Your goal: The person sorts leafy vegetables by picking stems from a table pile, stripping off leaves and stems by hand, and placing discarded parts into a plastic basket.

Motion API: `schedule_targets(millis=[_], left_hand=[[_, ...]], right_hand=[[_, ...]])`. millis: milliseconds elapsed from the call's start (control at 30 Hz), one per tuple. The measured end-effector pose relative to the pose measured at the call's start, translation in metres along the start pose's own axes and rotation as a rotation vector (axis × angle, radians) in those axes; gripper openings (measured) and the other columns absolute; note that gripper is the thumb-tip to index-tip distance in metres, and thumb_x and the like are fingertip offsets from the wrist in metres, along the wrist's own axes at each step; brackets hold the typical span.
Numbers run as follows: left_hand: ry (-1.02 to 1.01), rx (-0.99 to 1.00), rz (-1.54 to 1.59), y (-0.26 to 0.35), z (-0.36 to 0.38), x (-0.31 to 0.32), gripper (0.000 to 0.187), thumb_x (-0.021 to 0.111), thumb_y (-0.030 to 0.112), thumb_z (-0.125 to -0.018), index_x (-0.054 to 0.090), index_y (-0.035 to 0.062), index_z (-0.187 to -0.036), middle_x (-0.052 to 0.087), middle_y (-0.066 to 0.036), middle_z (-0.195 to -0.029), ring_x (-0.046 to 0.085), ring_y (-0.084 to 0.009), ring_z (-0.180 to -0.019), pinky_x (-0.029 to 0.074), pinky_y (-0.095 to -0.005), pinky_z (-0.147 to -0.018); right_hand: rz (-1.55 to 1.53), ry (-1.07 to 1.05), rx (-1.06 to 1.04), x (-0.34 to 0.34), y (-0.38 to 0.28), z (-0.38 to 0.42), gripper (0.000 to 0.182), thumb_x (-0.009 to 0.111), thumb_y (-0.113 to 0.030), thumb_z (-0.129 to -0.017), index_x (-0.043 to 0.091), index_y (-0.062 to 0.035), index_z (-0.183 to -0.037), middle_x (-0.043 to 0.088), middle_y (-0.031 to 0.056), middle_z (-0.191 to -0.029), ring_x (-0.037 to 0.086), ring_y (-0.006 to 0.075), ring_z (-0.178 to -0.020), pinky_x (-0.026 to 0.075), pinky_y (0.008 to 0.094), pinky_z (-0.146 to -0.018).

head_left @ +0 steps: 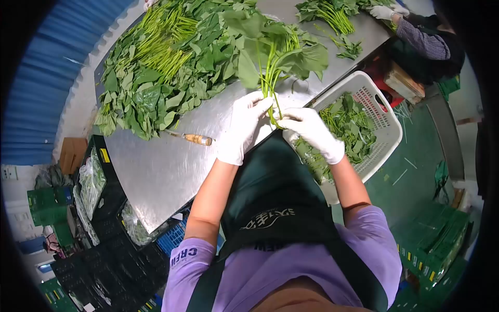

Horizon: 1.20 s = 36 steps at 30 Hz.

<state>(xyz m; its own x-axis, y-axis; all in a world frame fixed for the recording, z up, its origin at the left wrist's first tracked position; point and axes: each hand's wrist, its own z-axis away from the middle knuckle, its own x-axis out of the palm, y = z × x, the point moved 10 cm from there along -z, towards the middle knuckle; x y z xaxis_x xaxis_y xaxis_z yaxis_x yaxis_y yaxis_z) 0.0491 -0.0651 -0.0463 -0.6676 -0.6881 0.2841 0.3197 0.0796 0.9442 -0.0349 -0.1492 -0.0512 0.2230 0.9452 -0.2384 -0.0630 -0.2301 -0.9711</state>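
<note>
Gloves cover both hands: left hand (240, 127) and right hand (312, 132) pinch the bunch of greens (275, 54) by its stems, leaves fanning beyond each grip above the tabletop (156, 166), so stems stay aligned; a knife (195, 138) lies left.

**Bunch of leafy greens, held at the stems**

Bunch of greens (275, 57): long pale-green stems, broad dark-green leaves. Stems gathered together at the lower end, just over the near edge of the steel table (161, 166). Leaves fan outward at the far end. Stem ends held between the gloved left hand (241, 127) and gloved right hand (312, 132).
</note>
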Motion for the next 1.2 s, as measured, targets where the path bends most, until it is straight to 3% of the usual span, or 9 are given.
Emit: schedule_targets(millis=[33,233,500,567,633,733,833,967,1200], left_hand=[[0.030,0.035,-0.017,0.004,0.001,-0.001,0.021,0.059,0.013,-0.086,0.064,-0.0010,-0.101,0.063,0.000,-0.077,0.050,-0.0043,-0.067,0.037,-0.0176,-0.062],[0.175,0.052,0.087,-0.014,0.004,-0.019,0.022,0.059,0.012,-0.088,0.063,-0.0037,-0.102,0.065,-0.004,-0.079,0.052,-0.0060,-0.064,0.041,-0.0179,-0.060],[0.225,0.104,0.149,-0.027,0.011,0.015,0.022,0.059,0.010,-0.087,0.062,-0.0032,-0.104,0.063,-0.003,-0.081,0.049,-0.0061,-0.065,0.041,-0.0187,-0.063],[0.311,0.166,0.119,-0.005,0.019,-0.008,0.022,0.059,0.011,-0.087,0.062,-0.0025,-0.104,0.063,-0.002,-0.080,0.050,-0.0057,-0.065,0.040,-0.0185,-0.063],[0.240,0.152,0.043,0.004,0.017,-0.014,0.023,0.059,0.011,-0.086,0.060,-0.0005,-0.107,0.062,-0.002,-0.079,0.050,-0.0044,-0.063,0.041,-0.0177,-0.059],[0.149,0.080,0.103,-0.003,0.015,-0.007,0.023,0.059,0.010,-0.086,0.057,0.0029,-0.108,0.061,-0.001,-0.077,0.051,-0.0041,-0.060,0.044,-0.0172,-0.056],[0.154,0.036,0.070,-0.017,0.013,-0.002,0.017,0.061,0.008,-0.085,0.058,0.0032,-0.101,0.061,-0.001,-0.075,0.052,-0.0044,-0.058,0.044,-0.0175,-0.056],[0.151,0.088,0.030,-0.021,0.015,0.010,0.010,0.064,0.007,-0.082,0.060,0.0019,-0.091,0.062,-0.001,-0.074,0.053,-0.0048,-0.063,0.040,-0.0179,-0.059],[0.209,0.128,0.116,-0.017,0.025,0.006,0.011,0.064,0.004,-0.081,0.059,0.0009,-0.091,0.062,-0.003,-0.077,0.055,-0.0069,-0.066,0.043,-0.0201,-0.061]], right_hand=[[-0.216,0.049,0.222,0.004,0.019,0.001,0.020,0.060,-0.010,-0.082,0.066,0.0034,-0.095,0.066,0.0058,-0.082,0.057,0.0092,-0.073,0.045,0.0224,-0.070],[-0.471,0.527,-0.071,-0.046,0.013,0.028,0.016,0.057,-0.002,-0.082,0.066,0.0049,-0.094,0.066,0.0078,-0.094,0.057,0.0122,-0.085,0.043,0.0238,-0.079],[-1.157,0.792,-0.009,-0.085,0.106,0.063,0.026,0.057,-0.014,-0.089,0.059,0.0005,-0.110,0.063,0.0068,-0.102,0.058,0.0132,-0.090,0.044,0.0252,-0.084],[-1.030,1.025,0.075,-0.143,0.167,0.090,0.027,0.056,-0.020,-0.090,0.057,-0.0026,-0.111,0.061,0.0051,-0.108,0.058,0.0120,-0.097,0.048,0.0243,-0.077],[-1.222,0.860,0.176,-0.155,0.204,0.090,0.031,0.057,-0.022,-0.090,0.055,-0.0029,-0.115,0.061,0.0077,-0.110,0.060,0.0139,-0.096,0.049,0.0209,-0.068],[-0.465,0.671,0.490,-0.145,0.171,0.086,0.050,0.062,-0.024,-0.086,0.044,0.0035,-0.124,0.063,0.0176,-0.102,0.065,0.0216,-0.080,0.048,0.0207,-0.060],[0.500,0.869,0.102,-0.124,0.011,0.081,0.045,0.068,-0.021,-0.078,0.055,-0.0024,-0.116,0.066,0.0102,-0.089,0.063,0.0150,-0.068,0.048,0.0264,-0.061],[0.338,0.343,-0.026,-0.042,-0.039,0.040,0.022,0.069,-0.021,-0.073,0.067,-0.0053,-0.088,0.065,0.0086,-0.081,0.061,0.0187,-0.065,0.047,0.0277,-0.061],[-0.209,0.527,-0.021,-0.038,0.001,0.039,0.004,0.063,-0.003,-0.076,0.063,0.0018,-0.077,0.058,0.0035,-0.068,0.050,0.0078,-0.058,0.040,0.0211,-0.055]])
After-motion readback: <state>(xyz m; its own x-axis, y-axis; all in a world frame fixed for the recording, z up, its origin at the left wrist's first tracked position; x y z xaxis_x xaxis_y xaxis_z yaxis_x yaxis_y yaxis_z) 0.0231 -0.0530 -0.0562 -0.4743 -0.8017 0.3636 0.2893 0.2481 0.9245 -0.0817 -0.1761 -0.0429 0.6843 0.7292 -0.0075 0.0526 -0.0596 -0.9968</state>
